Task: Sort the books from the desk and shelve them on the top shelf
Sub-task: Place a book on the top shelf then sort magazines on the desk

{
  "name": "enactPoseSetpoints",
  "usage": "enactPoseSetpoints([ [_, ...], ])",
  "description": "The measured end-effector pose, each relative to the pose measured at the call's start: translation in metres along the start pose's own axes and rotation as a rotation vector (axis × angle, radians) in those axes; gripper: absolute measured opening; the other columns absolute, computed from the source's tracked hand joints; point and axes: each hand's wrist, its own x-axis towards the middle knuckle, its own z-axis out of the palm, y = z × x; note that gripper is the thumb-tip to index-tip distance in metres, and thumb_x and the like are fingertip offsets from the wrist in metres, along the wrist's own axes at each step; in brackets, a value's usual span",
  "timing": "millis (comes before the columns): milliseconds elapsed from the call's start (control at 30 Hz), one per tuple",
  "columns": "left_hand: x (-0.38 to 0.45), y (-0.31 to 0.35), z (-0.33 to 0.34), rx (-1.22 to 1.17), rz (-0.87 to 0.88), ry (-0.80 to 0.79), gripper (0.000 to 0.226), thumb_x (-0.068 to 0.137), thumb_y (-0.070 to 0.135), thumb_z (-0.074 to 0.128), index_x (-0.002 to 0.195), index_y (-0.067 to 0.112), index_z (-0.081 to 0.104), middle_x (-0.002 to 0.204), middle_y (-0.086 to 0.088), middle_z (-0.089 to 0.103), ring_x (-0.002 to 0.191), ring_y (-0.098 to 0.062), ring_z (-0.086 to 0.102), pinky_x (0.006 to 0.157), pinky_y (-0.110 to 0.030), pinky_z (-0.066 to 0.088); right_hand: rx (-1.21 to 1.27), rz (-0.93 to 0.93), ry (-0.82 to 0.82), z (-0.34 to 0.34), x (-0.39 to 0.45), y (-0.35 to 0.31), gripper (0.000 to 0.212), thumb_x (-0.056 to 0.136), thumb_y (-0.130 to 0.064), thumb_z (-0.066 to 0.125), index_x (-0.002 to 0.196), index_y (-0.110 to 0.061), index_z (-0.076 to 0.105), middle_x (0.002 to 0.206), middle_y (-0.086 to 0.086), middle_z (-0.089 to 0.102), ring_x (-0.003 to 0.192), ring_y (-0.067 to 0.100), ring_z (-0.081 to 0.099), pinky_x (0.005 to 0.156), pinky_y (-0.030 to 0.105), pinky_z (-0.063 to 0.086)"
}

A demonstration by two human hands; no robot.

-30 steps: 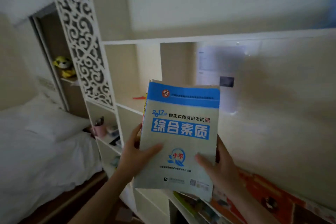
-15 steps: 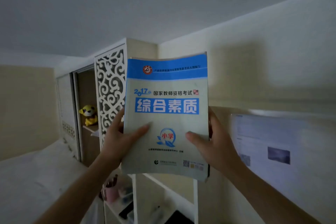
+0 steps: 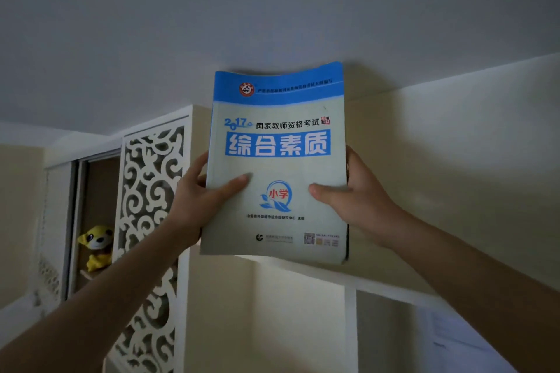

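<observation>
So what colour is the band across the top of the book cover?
Bright blue, on the book, clearest in the head view.

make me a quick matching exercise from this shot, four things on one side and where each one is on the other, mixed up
Things:
1. book
2. left hand
3. right hand
4. yellow plush toy

Places:
A. gripping the book's right edge, thumb on the cover
B. sitting in the open cabinet at far left
C. held upright in front of the wall, just under the ceiling
D. gripping the book's left edge, thumb on the cover

Pairs: 1-C, 2-D, 3-A, 4-B
</observation>
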Motion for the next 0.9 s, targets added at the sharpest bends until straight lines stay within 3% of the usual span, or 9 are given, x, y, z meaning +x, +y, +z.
enactPoseSetpoints([
  [133,0.026,-0.019,0.0,0.016,0.016,0.009,0.074,0.065,0.022,0.084,0.129,0.032,0.046,0.097,0.001,0.073,0.083,-0.02,0.073,0.064,-0.04,0.06,-0.012,0.065,-0.033,0.005,0.025,0.023,0.068,0.08,-0.007,0.072,0.134,-0.027,0.036,0.119,-0.007,0.061,0.109,0.013,0.059,0.095,0.04,0.051],
  [267,0.037,-0.049,0.002,0.001,0.003,0.042,0.075,0.065,0.021,0.085,0.128,0.029,0.046,0.1,-0.003,0.073,0.082,-0.02,0.073,0.063,-0.038,0.06,-0.034,0.127,-0.077,0.015,0.04,0.052,0.062,0.082,-0.005,0.07,0.131,-0.025,0.037,0.117,-0.006,0.061,0.107,0.011,0.059,0.081,0.025,0.05],
  [433,0.062,-0.074,-0.004,0.006,0.014,0.127,0.069,0.067,0.019,0.086,0.123,0.032,0.049,0.099,0.0,0.073,0.079,-0.018,0.074,0.066,-0.039,0.061,-0.107,0.244,-0.128,0.033,0.083,0.078,0.071,0.079,-0.009,0.075,0.133,-0.024,0.031,0.119,-0.004,0.058,0.11,0.018,0.057,0.092,0.045,0.052],
  [533,0.077,-0.091,-0.014,0.028,0.041,0.193,0.063,0.066,0.02,0.087,0.113,0.042,0.05,0.096,0.003,0.073,0.079,-0.016,0.073,0.063,-0.036,0.06,-0.118,0.302,-0.159,0.055,0.105,0.092,0.069,0.078,-0.01,0.077,0.126,-0.028,0.03,0.113,-0.003,0.058,0.104,0.019,0.059,0.085,0.046,0.055],
  [600,0.087,-0.101,-0.021,0.046,0.043,0.256,0.066,0.063,0.027,0.088,0.114,0.043,0.051,0.097,0.004,0.073,0.081,-0.018,0.073,0.066,-0.041,0.061,-0.108,0.326,-0.187,0.071,0.12,0.101,0.064,0.077,-0.009,0.077,0.118,-0.03,0.032,0.111,-0.003,0.059,0.103,0.019,0.06,0.084,0.046,0.056],
  [667,0.095,-0.11,-0.026,0.069,0.042,0.315,0.066,0.063,0.029,0.087,0.117,0.041,0.05,0.098,0.005,0.071,0.082,-0.019,0.072,0.07,-0.045,0.06,-0.098,0.337,-0.214,0.086,0.133,0.107,0.059,0.076,-0.008,0.078,0.115,-0.027,0.038,0.109,-0.002,0.062,0.104,0.02,0.06,0.083,0.043,0.055],
  [800,0.105,-0.12,-0.028,0.066,0.054,0.408,0.058,0.069,0.026,0.083,0.11,0.045,0.048,0.096,0.006,0.068,0.081,-0.019,0.07,0.065,-0.039,0.059,-0.168,0.32,-0.259,0.102,0.151,0.113,0.052,0.072,-0.016,0.082,0.112,-0.022,0.05,0.102,0.001,0.065,0.101,0.017,0.063,0.083,0.039,0.056],
  [900,0.109,-0.123,-0.028,0.115,0.06,0.444,0.067,0.067,0.031,0.083,0.121,0.042,0.046,0.099,0.007,0.067,0.083,-0.019,0.069,0.07,-0.043,0.059,-0.504,0.264,-0.122,0.109,0.145,0.112,0.084,0.071,-0.03,0.084,0.136,-0.021,0.032,0.125,0.008,0.055,0.113,0.024,0.055,0.093,0.038,0.05],
])
